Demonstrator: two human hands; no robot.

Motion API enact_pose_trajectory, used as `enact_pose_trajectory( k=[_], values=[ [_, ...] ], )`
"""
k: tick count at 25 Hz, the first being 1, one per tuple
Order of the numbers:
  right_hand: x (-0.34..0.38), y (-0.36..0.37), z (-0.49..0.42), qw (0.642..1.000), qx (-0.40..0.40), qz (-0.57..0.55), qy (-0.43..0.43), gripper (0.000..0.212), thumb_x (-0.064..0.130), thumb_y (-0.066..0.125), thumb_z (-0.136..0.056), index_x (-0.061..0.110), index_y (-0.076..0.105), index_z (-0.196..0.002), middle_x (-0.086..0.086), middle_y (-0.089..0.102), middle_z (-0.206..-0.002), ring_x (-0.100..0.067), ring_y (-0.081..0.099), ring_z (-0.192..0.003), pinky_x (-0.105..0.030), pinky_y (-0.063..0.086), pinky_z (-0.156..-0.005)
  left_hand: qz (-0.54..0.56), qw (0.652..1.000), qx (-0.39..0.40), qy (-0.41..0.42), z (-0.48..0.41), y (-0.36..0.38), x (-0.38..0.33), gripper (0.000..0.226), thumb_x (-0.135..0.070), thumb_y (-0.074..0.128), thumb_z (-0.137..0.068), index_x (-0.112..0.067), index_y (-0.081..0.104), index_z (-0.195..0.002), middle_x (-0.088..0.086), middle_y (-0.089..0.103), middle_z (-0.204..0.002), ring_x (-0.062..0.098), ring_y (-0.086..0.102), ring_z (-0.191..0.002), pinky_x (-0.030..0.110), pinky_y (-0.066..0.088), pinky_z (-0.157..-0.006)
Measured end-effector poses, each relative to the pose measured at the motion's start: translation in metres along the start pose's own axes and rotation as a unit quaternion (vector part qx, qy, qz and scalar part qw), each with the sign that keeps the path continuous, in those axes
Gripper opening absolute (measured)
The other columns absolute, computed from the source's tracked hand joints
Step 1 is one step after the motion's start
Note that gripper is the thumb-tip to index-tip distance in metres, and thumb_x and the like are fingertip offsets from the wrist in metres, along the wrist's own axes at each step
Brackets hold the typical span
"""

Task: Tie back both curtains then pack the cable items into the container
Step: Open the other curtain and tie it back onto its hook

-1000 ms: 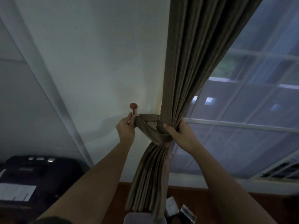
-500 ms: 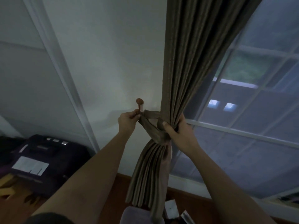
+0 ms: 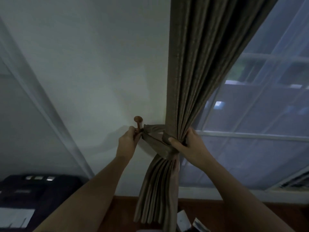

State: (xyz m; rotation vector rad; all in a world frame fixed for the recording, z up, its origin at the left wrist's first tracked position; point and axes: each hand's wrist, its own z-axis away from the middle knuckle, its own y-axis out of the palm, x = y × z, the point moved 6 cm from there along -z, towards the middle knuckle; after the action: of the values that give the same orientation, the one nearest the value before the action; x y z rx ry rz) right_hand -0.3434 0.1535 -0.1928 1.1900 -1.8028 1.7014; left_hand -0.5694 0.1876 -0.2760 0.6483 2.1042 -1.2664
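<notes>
At frame centre, the left hand [image 3: 127, 141] pinches the brown fabric tieback band [image 3: 154, 142] onto the round-headed wooden wall hook [image 3: 138, 122], while the right hand [image 3: 189, 145] clamps the gathered brown pleated curtain [image 3: 192, 81], keeping it bunched.

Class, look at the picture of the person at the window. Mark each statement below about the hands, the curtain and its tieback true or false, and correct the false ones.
1. The tieback band wraps around the gathered curtain. True.
2. The left hand is at the wall hook. True.
3. The right hand hangs free of the curtain. False: it grips the gathered folds at the band.
4. The curtain is spread across the window. False: it is bunched at the window's left edge.
</notes>
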Motion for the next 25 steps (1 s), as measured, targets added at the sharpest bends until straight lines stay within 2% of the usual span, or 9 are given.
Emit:
enact_pose_trajectory(
  k=[4,7,8,12,14,17,21,23,25],
  values=[
    [0.005,0.0,-0.002,1.0,-0.024,0.017,-0.006,0.055,0.036,0.068,-0.081,0.02,0.046,-0.129,0.002,0.056,-0.122,-0.01,0.053,-0.106,-0.021,0.04,-0.085,-0.002,0.997,0.071,0.037,-0.013,-0.004,0.005,0.019,-0.016,0.064,-0.086,-0.006,0.048,-0.087,0.012,0.065,-0.075,0.024,0.064,-0.065,0.029,0.044,-0.057],
    [0.002,-0.002,0.0,0.999,-0.031,0.007,0.004,0.056,0.037,0.069,-0.08,0.022,0.046,-0.128,0.004,0.059,-0.121,-0.011,0.056,-0.106,-0.024,0.044,-0.085,0.138,0.985,0.096,-0.041,-0.017,-0.006,0.008,0.02,-0.008,0.072,-0.078,-0.014,0.054,-0.085,0.0,0.066,-0.069,-0.004,0.063,-0.057,0.016,0.051,-0.062],
    [0.002,-0.003,0.002,0.999,-0.033,0.0,0.005,0.056,0.037,0.069,-0.079,0.022,0.046,-0.129,0.004,0.059,-0.121,-0.011,0.056,-0.107,-0.024,0.044,-0.086,0.178,0.977,0.095,-0.072,-0.016,-0.006,0.012,0.02,-0.005,0.074,-0.075,-0.014,0.057,-0.082,-0.001,0.067,-0.068,-0.003,0.064,-0.057,0.015,0.052,-0.063],
    [0.002,-0.004,0.004,0.999,-0.033,-0.002,0.001,0.055,0.035,0.069,-0.08,0.023,0.046,-0.129,0.006,0.058,-0.12,-0.009,0.055,-0.106,-0.019,0.042,-0.084,0.282,0.941,0.097,-0.159,-0.012,-0.001,0.024,0.02,0.002,0.072,-0.074,-0.014,0.062,-0.079,0.008,0.069,-0.076,0.017,0.068,-0.069,0.031,0.057,-0.073],
    [0.002,-0.003,0.004,1.0,-0.029,-0.009,0.004,0.055,0.035,0.069,-0.08,0.022,0.047,-0.128,0.007,0.059,-0.12,-0.009,0.056,-0.107,-0.016,0.042,-0.083,0.261,0.948,0.085,-0.161,-0.015,0.002,0.021,0.015,0.002,0.067,-0.078,-0.013,0.062,-0.078,0.008,0.068,-0.073,0.008,0.068,-0.06,0.024,0.058,-0.067],
    [0.003,-0.001,0.002,1.0,-0.019,-0.011,0.013,0.058,0.038,0.07,-0.078,0.023,0.046,-0.129,0.007,0.059,-0.122,-0.009,0.055,-0.109,-0.022,0.046,-0.088,0.196,0.971,0.073,-0.113,-0.019,0.003,0.013,0.008,-0.005,0.062,-0.085,-0.011,0.065,-0.081,0.001,0.065,-0.067,-0.005,0.063,-0.051,0.011,0.054,-0.059],
    [0.003,-0.001,0.007,1.0,-0.013,-0.023,0.004,0.067,0.044,0.072,-0.075,0.023,0.043,-0.131,0.008,0.056,-0.126,-0.009,0.055,-0.112,-0.032,0.054,-0.088,0.158,0.982,0.058,-0.091,-0.022,0.001,0.016,0.009,-0.013,0.062,-0.087,-0.014,0.067,-0.08,0.0,0.065,-0.064,-0.006,0.062,-0.05,0.019,0.055,-0.06],
    [-0.005,0.0,0.015,0.999,0.021,-0.039,0.019,0.076,0.042,0.075,-0.072,0.025,0.037,-0.135,0.009,0.051,-0.13,-0.009,0.053,-0.113,-0.028,0.054,-0.083,0.116,0.987,0.049,-0.1,-0.022,-0.005,0.017,0.015,-0.021,0.065,-0.085,-0.014,0.069,-0.073,-0.002,0.066,-0.06,-0.004,0.062,-0.049,0.022,0.053,-0.063],
    [-0.02,0.003,0.027,0.997,0.059,-0.029,0.05,0.082,0.039,0.076,-0.072,0.025,0.032,-0.14,0.007,0.048,-0.132,-0.012,0.053,-0.113,-0.03,0.052,-0.087,0.153,0.977,0.067,-0.131,-0.021,-0.007,0.017,0.017,-0.019,0.067,-0.083,-0.016,0.07,-0.067,0.004,0.069,-0.064,0.003,0.066,-0.053,0.024,0.056,-0.066]
  ],
)
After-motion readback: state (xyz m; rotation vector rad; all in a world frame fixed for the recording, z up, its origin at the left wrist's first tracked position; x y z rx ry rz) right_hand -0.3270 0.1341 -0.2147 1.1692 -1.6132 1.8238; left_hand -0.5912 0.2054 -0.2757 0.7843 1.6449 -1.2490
